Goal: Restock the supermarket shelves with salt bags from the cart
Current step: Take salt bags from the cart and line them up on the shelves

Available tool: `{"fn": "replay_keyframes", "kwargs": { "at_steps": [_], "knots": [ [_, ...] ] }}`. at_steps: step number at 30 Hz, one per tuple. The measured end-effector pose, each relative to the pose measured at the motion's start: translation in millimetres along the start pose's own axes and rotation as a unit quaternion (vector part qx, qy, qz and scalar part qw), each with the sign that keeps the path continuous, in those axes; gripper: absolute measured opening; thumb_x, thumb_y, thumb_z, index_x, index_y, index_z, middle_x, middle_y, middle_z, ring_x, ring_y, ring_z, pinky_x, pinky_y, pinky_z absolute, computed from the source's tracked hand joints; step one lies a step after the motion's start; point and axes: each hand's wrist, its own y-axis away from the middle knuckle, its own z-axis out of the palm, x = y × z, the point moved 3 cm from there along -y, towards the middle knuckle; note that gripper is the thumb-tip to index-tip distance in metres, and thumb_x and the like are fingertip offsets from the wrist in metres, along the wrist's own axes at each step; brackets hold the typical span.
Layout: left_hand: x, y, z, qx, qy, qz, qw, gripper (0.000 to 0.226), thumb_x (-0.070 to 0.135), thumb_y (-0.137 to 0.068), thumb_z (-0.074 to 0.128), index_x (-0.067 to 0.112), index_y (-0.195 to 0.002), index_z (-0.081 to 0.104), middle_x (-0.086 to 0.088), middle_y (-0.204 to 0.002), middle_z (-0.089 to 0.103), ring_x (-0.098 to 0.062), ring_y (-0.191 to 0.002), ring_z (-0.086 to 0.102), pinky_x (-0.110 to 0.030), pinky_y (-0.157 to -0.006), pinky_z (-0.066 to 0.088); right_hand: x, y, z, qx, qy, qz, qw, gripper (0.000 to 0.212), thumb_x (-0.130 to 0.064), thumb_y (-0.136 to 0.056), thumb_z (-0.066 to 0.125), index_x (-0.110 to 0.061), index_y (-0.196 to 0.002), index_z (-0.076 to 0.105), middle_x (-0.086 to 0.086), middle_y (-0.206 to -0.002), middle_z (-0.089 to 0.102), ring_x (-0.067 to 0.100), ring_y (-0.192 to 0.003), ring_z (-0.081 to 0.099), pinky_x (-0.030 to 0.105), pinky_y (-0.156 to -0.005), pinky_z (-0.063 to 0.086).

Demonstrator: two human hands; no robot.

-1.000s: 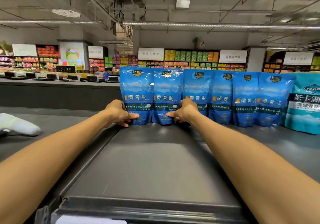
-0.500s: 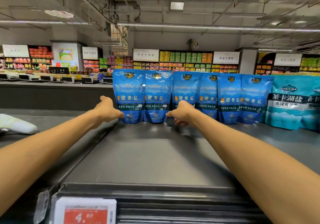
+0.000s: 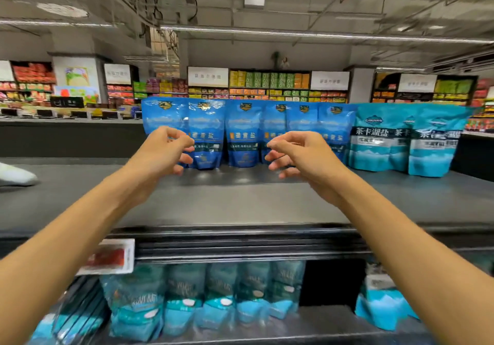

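Both hands hovering empty in front of the row of blue salt bags on the top shelf

The left hand [image 3: 163, 155] and the right hand [image 3: 299, 157] are hanging in the air with fingers loosely curled and gripping nothing, and neither seems to be touching a pack, though motion blur is making that hard to judge; the blue salt bags [image 3: 242, 133] are standing upright side by side at the back of the dark top shelf [image 3: 240, 205], just behind the hands, with teal salt bags [image 3: 382, 139] standing directly to their right; a white pack [image 3: 16, 175] is lying at the far left of the same shelf, a red price tag [image 3: 109, 258] is sitting on the shelf's front edge, and more teal bags [image 3: 203, 299] are standing blurred on the shelf below
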Motion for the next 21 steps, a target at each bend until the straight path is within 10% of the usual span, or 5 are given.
{"fn": "replay_keyframes", "kwargs": {
  "at_steps": [14, 21],
  "knots": [
    [36.0, 238.1, 278.0, -0.135, 0.155, 0.145, 0.968, 0.016, 0.0, -0.094, 0.057, 0.015, -0.091, 0.054, -0.009, -0.075, 0.061, -0.006, -0.054, 0.053, -0.012, -0.046, 0.04, 68.8, 252.5, -204.7, 0.198, -0.04, -0.077, 0.976, 0.003, -0.01, -0.093, 0.063, -0.01, -0.092, 0.066, 0.009, -0.076, 0.071, 0.023, -0.057, 0.065, 0.027, -0.048, 0.05],
    [-16.9, 334.0, 413.9, -0.333, 0.196, 0.059, 0.92, 0.022, 0.013, -0.097, 0.056, 0.033, -0.089, 0.055, 0.0, -0.076, 0.061, -0.016, -0.058, 0.051, -0.025, -0.042, 0.041, 128.1, 387.7, -301.7, 0.389, -0.001, 0.027, 0.921, 0.012, -0.005, -0.095, 0.058, -0.008, -0.09, 0.069, 0.013, -0.076, 0.072, 0.022, -0.056, 0.064, 0.024, -0.049, 0.048]
  ]
}}
